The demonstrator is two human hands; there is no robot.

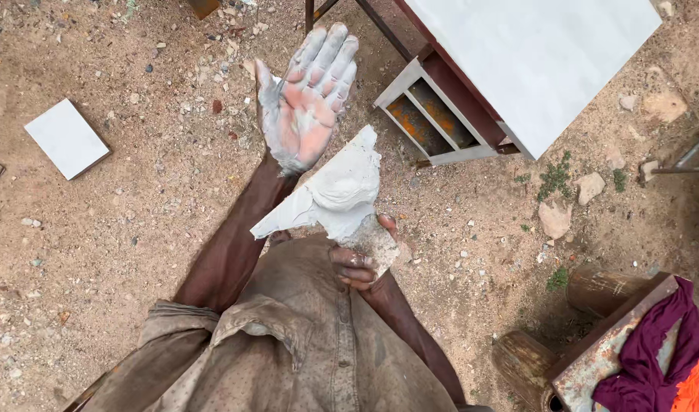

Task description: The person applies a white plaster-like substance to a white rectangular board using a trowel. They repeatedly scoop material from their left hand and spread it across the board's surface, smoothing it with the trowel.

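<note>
Near centre of view, our right hand (pixel 362 258) grips a trowel (pixel 330 194) loaded with white plaster. Just left and farther, our left hand (pixel 307 99) is spread flat, plaster-coated, holding nothing, above the dirt ground (pixel 136 229).

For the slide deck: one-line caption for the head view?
Left hand open, palm coated in white plaster; right hand holds a plaster-loaded trowel above sandy ground.
</note>
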